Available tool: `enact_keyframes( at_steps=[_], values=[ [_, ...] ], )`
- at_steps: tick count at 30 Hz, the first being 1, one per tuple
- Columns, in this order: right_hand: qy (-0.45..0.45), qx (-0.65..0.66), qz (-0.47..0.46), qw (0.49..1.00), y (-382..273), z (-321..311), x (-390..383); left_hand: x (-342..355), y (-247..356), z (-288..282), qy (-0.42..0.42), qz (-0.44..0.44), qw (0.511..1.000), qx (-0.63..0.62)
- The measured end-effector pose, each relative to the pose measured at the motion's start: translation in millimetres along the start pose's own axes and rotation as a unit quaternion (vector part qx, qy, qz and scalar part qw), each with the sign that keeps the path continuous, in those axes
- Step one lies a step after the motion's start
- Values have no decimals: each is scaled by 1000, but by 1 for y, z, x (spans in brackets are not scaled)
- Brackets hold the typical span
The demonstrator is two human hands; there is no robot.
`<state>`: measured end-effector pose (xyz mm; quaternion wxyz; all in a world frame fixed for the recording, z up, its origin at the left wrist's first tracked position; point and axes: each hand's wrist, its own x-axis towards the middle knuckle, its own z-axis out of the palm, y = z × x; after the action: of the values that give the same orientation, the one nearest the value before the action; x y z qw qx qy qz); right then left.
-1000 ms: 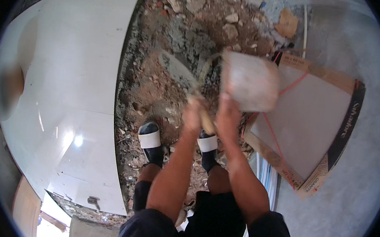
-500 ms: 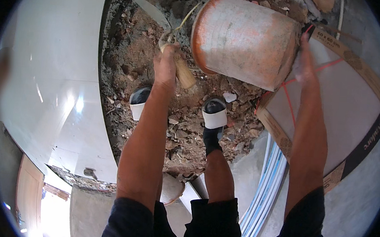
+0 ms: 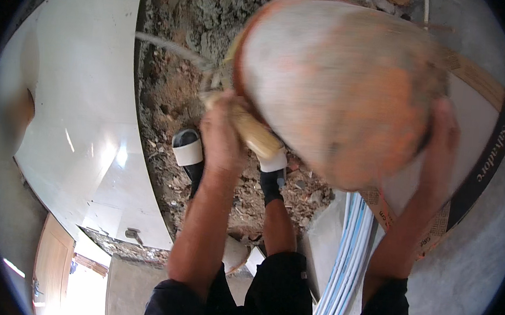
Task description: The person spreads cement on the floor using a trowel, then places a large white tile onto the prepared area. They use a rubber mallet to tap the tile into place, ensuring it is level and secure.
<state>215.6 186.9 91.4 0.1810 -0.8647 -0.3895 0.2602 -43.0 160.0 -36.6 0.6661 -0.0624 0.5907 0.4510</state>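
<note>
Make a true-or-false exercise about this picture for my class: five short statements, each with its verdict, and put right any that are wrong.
1. The left hand grips a trowel. True.
2. The right hand is at the closed end of the bucket. True.
3. The bucket stands upright. False: it is tipped over, its mouth toward the left.
4. The sandals have white straps. True.
5. The pipes lie left of the sandals. False: the pipes lie to the right of them.
</note>
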Motion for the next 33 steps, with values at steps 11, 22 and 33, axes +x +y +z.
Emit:
enact_keyframes(
  at_steps=[11, 22, 33],
  values=[
    [13, 344, 319, 883, 260, 117, 26, 54, -102, 24, -124, 44, 917, 377],
    [-54, 385, 398, 831, 240, -21, -49, -112, -29, 24, -243, -95, 912, 318],
    [-175, 128, 161, 963, 80, -127, -206, -344, 1, 1, -49, 17, 998, 26]
  ],
)
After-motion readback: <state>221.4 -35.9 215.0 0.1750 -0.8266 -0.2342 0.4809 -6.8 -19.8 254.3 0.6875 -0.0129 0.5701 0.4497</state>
